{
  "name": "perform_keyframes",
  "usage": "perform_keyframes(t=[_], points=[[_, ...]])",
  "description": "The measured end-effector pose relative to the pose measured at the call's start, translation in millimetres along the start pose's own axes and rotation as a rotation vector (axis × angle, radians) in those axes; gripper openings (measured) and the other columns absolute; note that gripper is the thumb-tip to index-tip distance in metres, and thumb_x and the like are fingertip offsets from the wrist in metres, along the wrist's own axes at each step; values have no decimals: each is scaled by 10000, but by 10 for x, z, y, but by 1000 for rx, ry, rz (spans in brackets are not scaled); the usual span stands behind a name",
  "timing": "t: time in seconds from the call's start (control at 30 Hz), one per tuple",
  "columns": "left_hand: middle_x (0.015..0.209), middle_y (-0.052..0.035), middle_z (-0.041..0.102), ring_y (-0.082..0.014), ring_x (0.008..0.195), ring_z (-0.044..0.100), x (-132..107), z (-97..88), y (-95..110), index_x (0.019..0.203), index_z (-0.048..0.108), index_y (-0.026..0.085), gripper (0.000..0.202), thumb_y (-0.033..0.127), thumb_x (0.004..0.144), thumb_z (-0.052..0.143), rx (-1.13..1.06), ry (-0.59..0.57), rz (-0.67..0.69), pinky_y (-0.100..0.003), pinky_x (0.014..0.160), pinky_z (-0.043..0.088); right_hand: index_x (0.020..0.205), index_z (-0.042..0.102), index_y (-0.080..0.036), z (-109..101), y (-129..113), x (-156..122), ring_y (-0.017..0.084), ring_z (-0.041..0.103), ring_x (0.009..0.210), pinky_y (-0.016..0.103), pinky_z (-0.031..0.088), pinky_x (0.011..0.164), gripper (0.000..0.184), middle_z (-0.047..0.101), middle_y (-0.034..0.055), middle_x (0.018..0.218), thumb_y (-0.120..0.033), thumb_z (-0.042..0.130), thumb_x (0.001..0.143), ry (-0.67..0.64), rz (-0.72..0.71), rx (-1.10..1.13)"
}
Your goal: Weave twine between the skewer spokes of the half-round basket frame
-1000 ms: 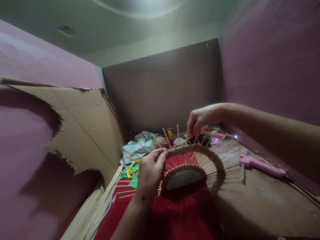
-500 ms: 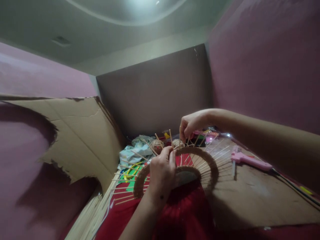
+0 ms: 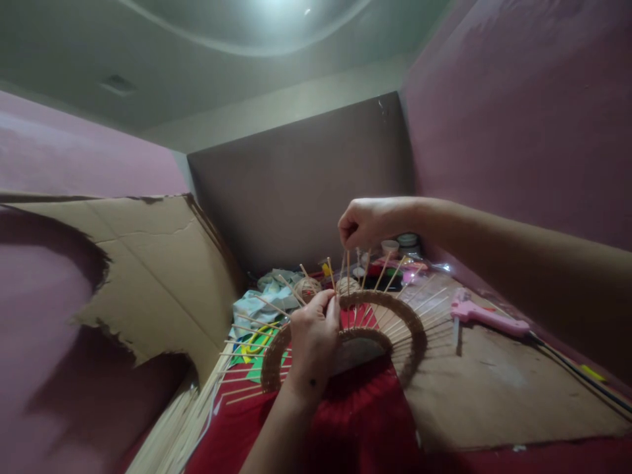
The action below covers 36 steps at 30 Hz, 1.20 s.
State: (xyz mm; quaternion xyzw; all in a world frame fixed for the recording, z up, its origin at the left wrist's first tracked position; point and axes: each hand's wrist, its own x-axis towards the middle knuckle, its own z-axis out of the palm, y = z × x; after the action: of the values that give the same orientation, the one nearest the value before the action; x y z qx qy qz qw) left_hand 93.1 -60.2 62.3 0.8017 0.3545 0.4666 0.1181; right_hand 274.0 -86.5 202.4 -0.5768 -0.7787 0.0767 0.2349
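Observation:
A half-round woven frame (image 3: 417, 322) of thin wooden sticks, bound by brown twine bands, stands over a red cloth. My left hand (image 3: 316, 329) is closed on its outer band at the top, thumb and fingers pinching beside an upright stick (image 3: 331, 271). Above the stick tips is my right hand (image 3: 363, 222), fingers closed on a thin strand of twine (image 3: 342, 263) that runs down towards the band near my left fingertips. My left hand and forearm hide part of the frame.
On the brown board (image 3: 494, 395) at right lies a pink glue gun (image 3: 494, 319) with a black cord. Twine balls (image 3: 307, 288), yellow-handled scissors (image 3: 257, 342) and a pale cloth (image 3: 257, 306) sit behind the frame. Torn cardboard (image 3: 158, 263) leans at left, above pale sticks (image 3: 168, 428).
My right hand has risen from close to the stick tips to above them, drawing the twine upwards. My left hand keeps its pinch on the band. The view has shifted slightly.

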Motion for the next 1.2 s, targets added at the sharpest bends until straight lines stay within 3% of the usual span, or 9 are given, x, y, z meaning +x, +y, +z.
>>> perform_keyframes(t=[0.1,0.2,0.33,0.43,0.63,0.83,0.97,1.07,1.2], points=[[732,-28,702,-153,653,616,1,-1,-2,884,700,176,253,293,838,481,-10,3,2,-244,625,422,618,642,-184,8,-144,-19,68,419,434,223,320,426,73,541,-33,507,-132,595,638,41,-61,-61],[773,-28,710,-161,693,627,-4,-5,-4,889,699,182,245,290,837,485,-18,6,0,-249,652,427,604,634,-171,-35,-146,-55,66,434,446,208,317,420,82,544,-35,507,-118,579,631,-6,-60,-44],[811,-27,715,-166,713,633,-20,-9,-12,919,695,193,250,292,841,479,-21,-1,0,-255,666,431,589,626,-156,-109,120,-34,57,425,441,194,328,433,62,508,-42,476,-147,591,639,-73,30,122],[816,-28,715,-168,714,635,-28,-6,-27,923,691,192,253,303,839,480,-33,-5,-8,-256,656,434,580,619,-154,-87,363,3,63,454,451,197,375,461,49,541,-31,510,-173,621,626,-203,135,301],[799,-26,713,-169,707,641,-14,5,-46,893,687,191,246,310,837,478,-36,3,11,-263,671,445,707,669,-138,153,673,-19,83,516,505,205,416,501,159,606,-13,580,-234,711,588,-323,286,467],[797,-26,713,-175,705,650,-11,-25,-22,898,668,195,234,317,839,477,10,-20,16,-270,649,457,874,710,-107,359,866,-71,70,491,564,190,378,521,292,657,7,686,-219,726,604,-424,266,464],[849,-39,715,-172,723,659,-100,-18,62,1108,575,185,305,304,847,472,30,61,40,-262,657,478,881,715,-120,367,870,-116,69,495,566,186,374,524,268,666,1,682,-229,699,636,-455,258,471],[836,-59,713,-166,640,652,-148,40,130,1230,489,168,402,318,858,455,127,108,142,-248,605,469,860,718,-130,354,848,-107,61,478,527,181,369,500,252,648,-19,638,-229,704,629,-478,248,462],[728,-100,698,-212,589,636,-71,131,169,1271,454,100,457,316,871,405,329,-22,180,-277,547,428,863,712,-150,355,830,-73,50,451,477,165,345,448,267,614,-46,583,-269,716,624,-513,225,419]])
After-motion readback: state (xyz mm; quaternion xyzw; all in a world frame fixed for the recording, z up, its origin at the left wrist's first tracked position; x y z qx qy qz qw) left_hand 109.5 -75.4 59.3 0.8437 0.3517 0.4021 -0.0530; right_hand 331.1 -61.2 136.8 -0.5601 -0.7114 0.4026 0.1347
